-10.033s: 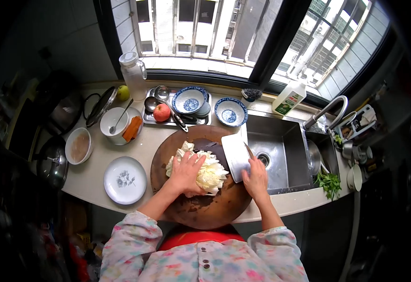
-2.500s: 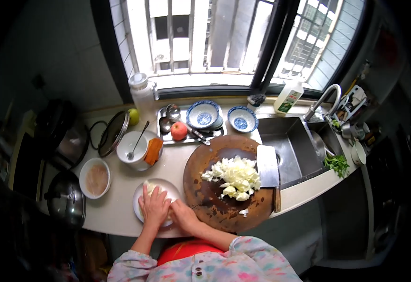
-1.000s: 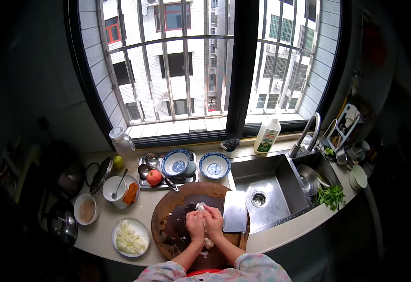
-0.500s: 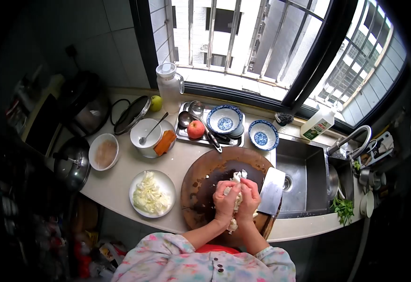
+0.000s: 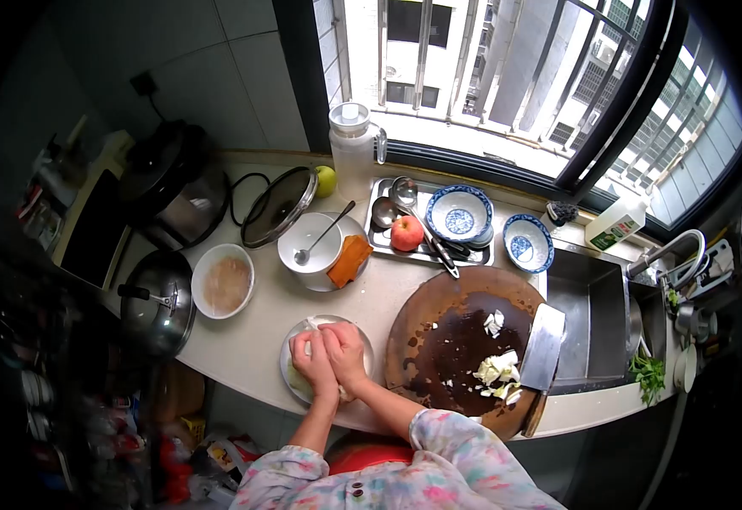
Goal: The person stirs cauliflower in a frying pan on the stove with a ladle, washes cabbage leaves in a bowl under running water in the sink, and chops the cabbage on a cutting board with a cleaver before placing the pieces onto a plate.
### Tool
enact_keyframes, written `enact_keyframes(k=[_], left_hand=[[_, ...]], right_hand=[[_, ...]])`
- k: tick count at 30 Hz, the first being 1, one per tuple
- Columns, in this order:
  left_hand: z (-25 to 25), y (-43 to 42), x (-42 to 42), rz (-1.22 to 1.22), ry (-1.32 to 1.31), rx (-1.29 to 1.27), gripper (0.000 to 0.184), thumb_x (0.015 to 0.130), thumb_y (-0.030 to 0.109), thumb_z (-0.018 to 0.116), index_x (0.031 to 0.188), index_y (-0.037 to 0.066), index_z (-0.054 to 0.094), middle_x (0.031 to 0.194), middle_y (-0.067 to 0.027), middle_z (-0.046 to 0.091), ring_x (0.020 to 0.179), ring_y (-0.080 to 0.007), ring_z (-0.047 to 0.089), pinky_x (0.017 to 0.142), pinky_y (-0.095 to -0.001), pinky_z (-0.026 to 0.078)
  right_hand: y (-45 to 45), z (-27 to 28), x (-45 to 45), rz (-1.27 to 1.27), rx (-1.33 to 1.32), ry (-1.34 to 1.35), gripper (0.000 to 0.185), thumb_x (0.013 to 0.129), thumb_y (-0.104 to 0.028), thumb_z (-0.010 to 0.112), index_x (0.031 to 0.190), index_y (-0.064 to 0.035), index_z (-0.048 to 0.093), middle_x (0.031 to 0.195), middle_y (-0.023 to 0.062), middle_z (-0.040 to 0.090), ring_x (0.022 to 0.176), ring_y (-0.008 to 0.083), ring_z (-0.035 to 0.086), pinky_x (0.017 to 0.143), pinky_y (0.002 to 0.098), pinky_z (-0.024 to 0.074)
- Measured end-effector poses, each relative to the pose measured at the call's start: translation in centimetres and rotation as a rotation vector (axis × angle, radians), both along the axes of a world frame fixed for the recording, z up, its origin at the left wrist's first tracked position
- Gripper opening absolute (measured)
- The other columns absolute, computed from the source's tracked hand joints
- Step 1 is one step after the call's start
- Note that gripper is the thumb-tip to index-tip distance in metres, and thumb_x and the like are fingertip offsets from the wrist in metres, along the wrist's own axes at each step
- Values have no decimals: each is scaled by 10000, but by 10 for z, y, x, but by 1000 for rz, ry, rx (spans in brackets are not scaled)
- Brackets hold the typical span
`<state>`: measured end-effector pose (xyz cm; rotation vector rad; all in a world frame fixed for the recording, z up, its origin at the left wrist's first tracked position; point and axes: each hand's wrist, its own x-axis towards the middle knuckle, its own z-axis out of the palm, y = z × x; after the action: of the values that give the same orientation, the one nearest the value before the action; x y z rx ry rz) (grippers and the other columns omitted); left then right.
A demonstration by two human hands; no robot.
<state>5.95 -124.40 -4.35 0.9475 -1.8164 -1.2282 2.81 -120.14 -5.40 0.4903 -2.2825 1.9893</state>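
Note:
Cupped together over a white plate (image 5: pixel 368 348), my left hand (image 5: pixel 313 361) and my right hand (image 5: pixel 345 347) are closed around chopped pale cabbage. Only bits of it show at the edges of my fingers; the hands cover most of the plate. More chopped cabbage (image 5: pixel 496 367) lies on the round wooden chopping board (image 5: pixel 422 310) to the right, with a few white pieces (image 5: pixel 494 322) farther back. A cleaver (image 5: pixel 543 347) rests flat on the board's right side, its handle toward me.
Behind the plate are a white bowl with a spoon (image 5: pixel 311 242) and orange slices (image 5: pixel 349 260). A metal tray (image 5: pixel 381 246) holds ladles and a red apple (image 5: pixel 406 233). Blue-patterned bowls (image 5: pixel 528 243) stand near the sink (image 5: pixel 587 314). A bowl of pale food (image 5: pixel 225 284) sits left.
Both hands have moved left from the chopping board to the plate, carrying cabbage. Some cabbage stays behind on the board. The view has shifted, so the counter appears farther right.

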Motion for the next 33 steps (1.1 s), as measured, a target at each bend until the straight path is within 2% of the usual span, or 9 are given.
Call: enact_keyframes(k=[4,13,18,20,23,26,29,32,33], left_hand=[[-18,-6,0,-33,-69,-161,160,804,137,564,770,-13,522,776,-134,519,751,-289,501,718,-363,409],[12,-12,6,-199,-86,-119,135,786,140,576,817,9,584,890,-125,598,869,-288,519,807,-369,405],[16,-17,15,-254,39,11,171,799,117,552,911,1,608,941,-129,626,912,-268,566,833,-341,423],[22,-17,19,-254,65,97,188,803,99,539,945,-5,606,950,-129,629,920,-256,581,832,-331,432],[24,-18,23,-272,72,34,192,829,71,510,971,-23,598,979,-109,620,912,-190,571,824,-286,430],[19,-20,22,-291,95,50,190,800,64,518,952,-2,611,984,-128,622,927,-260,566,834,-329,428],[36,-28,15,-347,-136,-370,203,783,80,536,956,14,618,1029,-122,607,946,-270,534,845,-342,414],[29,-36,0,-462,-252,-600,227,764,124,567,968,41,622,1082,-112,585,986,-277,491,872,-367,387],[16,-41,-3,-529,-286,-536,243,766,148,577,989,62,620,1097,-111,579,1024,-274,470,903,-387,359]], right_hand=[[3,-12,-4,-7,116,112,87,794,-53,522,831,-17,592,763,138,558,766,299,520,684,373,426],[19,-3,-11,128,143,140,152,819,-91,526,925,-9,598,908,160,591,870,306,550,789,345,435],[30,-11,-10,159,-153,-201,195,890,-147,477,916,0,602,864,85,600,865,155,549,778,277,429],[34,-8,-8,155,-69,-187,191,886,-144,484,907,3,604,848,80,601,847,158,553,776,268,430],[32,-9,-8,138,-29,-139,187,882,-142,492,903,6,605,841,68,604,827,150,554,770,251,429],[31,-3,-5,99,-83,-167,185,883,-138,495,915,6,606,860,54,609,826,129,546,765,239,428],[35,-2,-3,90,-149,-235,189,887,-141,492,936,0,609,888,47,613,839,108,537,768,232,424],[38,-4,-1,74,-227,-303,191,889,-149,494,948,-13,614,908,67,623,848,119,548,772,236,428],[37,-5,0,66,-257,-326,191,888,-152,495,950,-18,615,913,78,628,850,127,556,772,239,431]])
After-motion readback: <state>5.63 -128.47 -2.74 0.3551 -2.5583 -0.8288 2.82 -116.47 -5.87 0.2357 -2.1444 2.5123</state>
